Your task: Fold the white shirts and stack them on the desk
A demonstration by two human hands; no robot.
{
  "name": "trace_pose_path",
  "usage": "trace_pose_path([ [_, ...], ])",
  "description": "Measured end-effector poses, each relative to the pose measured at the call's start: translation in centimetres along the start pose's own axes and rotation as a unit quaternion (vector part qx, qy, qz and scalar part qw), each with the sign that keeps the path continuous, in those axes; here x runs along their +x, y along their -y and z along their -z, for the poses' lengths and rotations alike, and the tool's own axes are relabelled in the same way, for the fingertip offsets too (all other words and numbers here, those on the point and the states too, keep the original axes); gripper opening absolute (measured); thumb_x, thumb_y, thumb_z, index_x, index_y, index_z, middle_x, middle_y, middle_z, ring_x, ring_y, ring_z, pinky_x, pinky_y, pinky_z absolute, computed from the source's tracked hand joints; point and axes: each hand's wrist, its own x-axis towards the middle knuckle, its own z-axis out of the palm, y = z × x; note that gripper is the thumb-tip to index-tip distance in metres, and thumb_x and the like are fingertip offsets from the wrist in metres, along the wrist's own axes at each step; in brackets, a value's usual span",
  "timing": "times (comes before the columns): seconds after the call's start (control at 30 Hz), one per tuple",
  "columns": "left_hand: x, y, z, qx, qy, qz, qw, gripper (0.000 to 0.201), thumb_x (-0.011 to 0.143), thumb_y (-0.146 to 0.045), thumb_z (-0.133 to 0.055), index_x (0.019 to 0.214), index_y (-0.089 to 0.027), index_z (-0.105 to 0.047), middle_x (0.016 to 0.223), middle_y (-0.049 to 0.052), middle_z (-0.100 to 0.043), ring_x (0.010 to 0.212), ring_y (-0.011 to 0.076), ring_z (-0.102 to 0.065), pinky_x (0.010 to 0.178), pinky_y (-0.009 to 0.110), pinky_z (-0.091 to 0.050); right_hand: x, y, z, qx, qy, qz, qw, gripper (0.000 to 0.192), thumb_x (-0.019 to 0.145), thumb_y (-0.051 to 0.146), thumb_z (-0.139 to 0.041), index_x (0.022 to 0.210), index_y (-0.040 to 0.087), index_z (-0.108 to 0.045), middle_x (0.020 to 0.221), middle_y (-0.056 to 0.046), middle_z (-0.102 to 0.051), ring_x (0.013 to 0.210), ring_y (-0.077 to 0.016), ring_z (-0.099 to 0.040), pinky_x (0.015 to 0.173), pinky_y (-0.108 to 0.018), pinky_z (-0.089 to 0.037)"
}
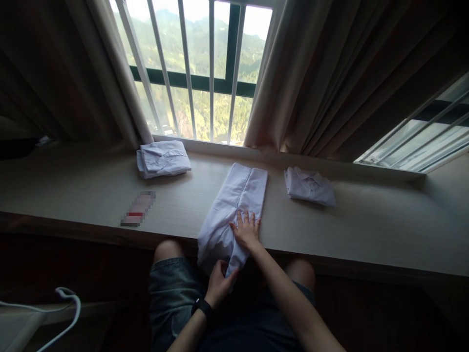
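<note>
A white garment (240, 188), folded into a long strip, lies on the pale ledge in front of me, its near end hanging over the front edge. My right hand (247, 230) rests flat on it with the fingers spread. Below the ledge's edge, my left hand (220, 281), with a dark band on the wrist, has its fingers closed on the garment's hanging end. Part of that end is in shadow. To the right sits a folded white collared shirt (311, 187). Another folded white garment (164, 159) lies at the left, by the window.
The pale ledge (366, 220) runs along a barred window (198, 73) with curtains (286, 88) on both sides. A blurred pinkish rectangle (139, 208) lies near the front edge at left. A white hanger-like hook (69, 298) shows at lower left.
</note>
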Motion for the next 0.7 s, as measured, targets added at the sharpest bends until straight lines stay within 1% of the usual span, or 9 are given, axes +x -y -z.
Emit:
trace_pose_path([
  [0.07,0.4,-0.1,1.5,-0.011,-0.134,-0.002,0.991,0.052,0.079,-0.064,-0.058,0.101,-0.016,-0.056,0.1,0.009,-0.061,0.097,0.0259,-0.06,0.091,0.041,-0.048,0.1,-0.1,0.5,-0.002,0.01,-0.002,1.0,0.08,0.094,0.072,-0.025,0.157,0.023,-0.031,0.163,-0.017,-0.02,0.149,-0.0451,-0.011,0.114,-0.066,-0.004],
  [0.13,1.5,-0.1,3.4,-0.041,-0.256,0.037,0.965,0.045,0.088,-0.054,-0.047,0.11,-0.015,-0.054,0.117,0.014,-0.057,0.114,0.0274,-0.056,0.104,0.043,-0.043,0.5,-0.6,1.5,0.002,0.029,0.012,0.999,0.077,0.094,0.072,-0.023,0.155,0.027,-0.035,0.161,-0.016,-0.028,0.148,-0.0438,-0.018,0.113,-0.065,-0.013],
  [0.2,3.2,0.0,5.3,-0.065,-0.292,0.099,0.949,0.042,0.093,-0.045,-0.039,0.118,-0.013,-0.051,0.128,0.018,-0.054,0.125,0.0277,-0.051,0.109,0.043,-0.038,1.3,-1.5,2.9,0.007,0.038,0.032,0.999,0.068,0.097,0.068,-0.022,0.153,0.034,-0.039,0.157,-0.012,-0.037,0.143,-0.0405,-0.031,0.111,-0.061,-0.023],
  [0.27,5.0,0.0,6.8,-0.083,-0.267,0.134,0.951,0.042,0.094,-0.041,-0.039,0.121,-0.011,-0.051,0.127,0.019,-0.058,0.124,0.0274,-0.053,0.107,0.041,-0.04,2.1,-2.4,4.1,0.0,0.024,0.063,0.998,0.057,0.1,0.059,-0.024,0.152,0.038,-0.039,0.158,-0.007,-0.036,0.14,-0.0364,-0.036,0.11,-0.056,-0.028],
  [0.33,6.2,-0.1,7.8,-0.09,-0.233,0.132,0.959,0.04,0.091,-0.042,-0.05,0.116,-0.012,-0.056,0.116,0.016,-0.066,0.115,0.0272,-0.06,0.1,0.039,-0.045,2.9,-3.2,4.5,-0.022,0.006,0.114,0.993,0.052,0.101,0.052,-0.033,0.152,0.04,-0.038,0.163,-0.001,-0.027,0.145,-0.0335,-0.028,0.115,-0.053,-0.024],
  [0.43,6.6,-0.3,8.4,-0.09,-0.187,0.122,0.971,0.046,0.072,-0.039,-0.076,0.107,-0.013,-0.062,0.102,0.012,-0.072,0.101,0.0279,-0.066,0.09,0.035,-0.049,3.7,-3.7,3.4,-0.049,0.005,0.201,0.978,0.053,0.1,0.048,-0.042,0.152,0.042,-0.036,0.165,0.005,-0.016,0.152,-0.029,-0.012,0.121,-0.049,-0.012],
  [0.5,6.1,-0.6,8.4,-0.054,-0.133,0.099,0.985,0.054,0.061,-0.033,-0.084,0.107,-0.014,-0.064,0.102,0.01,-0.072,0.099,0.0286,-0.067,0.086,0.033,-0.049,3.9,-3.8,2.0,-0.049,0.013,0.236,0.97,0.052,0.101,0.048,-0.04,0.152,0.043,-0.034,0.165,0.006,-0.017,0.153,-0.0269,-0.012,0.121,-0.049,-0.013],
  [0.6,5.0,-1.0,8.6,0.054,-0.064,0.051,0.995,0.042,0.072,-0.026,-0.075,0.111,-0.016,-0.063,0.102,0.008,-0.072,0.098,0.0261,-0.067,0.083,0.031,-0.048,3.9,-3.9,0.4,-0.04,0.017,0.254,0.966,0.048,0.102,0.049,-0.033,0.15,0.044,-0.038,0.164,0.004,-0.023,0.151,-0.027,-0.018,0.12,-0.051,-0.018],
  [0.7,4.4,-1.8,9.5,0.107,-0.115,-0.004,0.988,0.043,0.082,-0.014,-0.059,0.125,-0.018,-0.058,0.111,0.008,-0.069,0.103,0.0222,-0.065,0.088,0.03,-0.047,3.6,-4.0,0.1,-0.04,0.005,0.239,0.97,0.047,0.103,0.05,-0.032,0.148,0.044,-0.042,0.162,0.003,-0.029,0.15,-0.0285,-0.023,0.119,-0.053,-0.02],
])
